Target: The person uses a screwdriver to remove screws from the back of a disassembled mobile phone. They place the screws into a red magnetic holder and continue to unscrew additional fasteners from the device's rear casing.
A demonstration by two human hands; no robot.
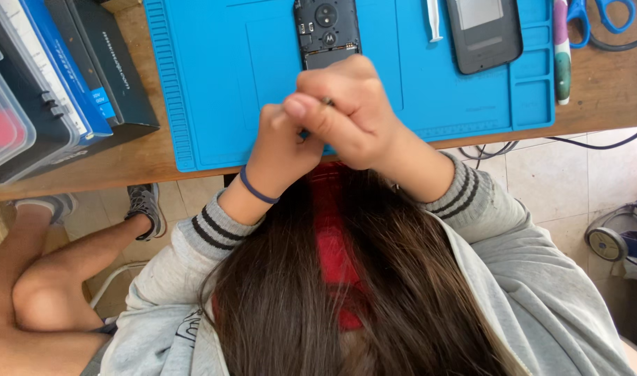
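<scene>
At the near edge of the worktop [611,97], both hands meet over the blue mat [221,76]. Fingers [318,118] of the right hand [350,115] pinch narrowly on a thin dark tool [327,102]; the left hand [285,139] is curled shut just beneath it, contents hidden. An opened phone [325,31] lies just beyond the knuckles, its removed back cover [484,33] well apart toward the far right corner. Good practice: steady the tool tip, light pressure.

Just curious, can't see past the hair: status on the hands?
Left hand and right hand together, pinching a small tool. Opened phone beyond on blue mat. Nothing blocking.
</scene>
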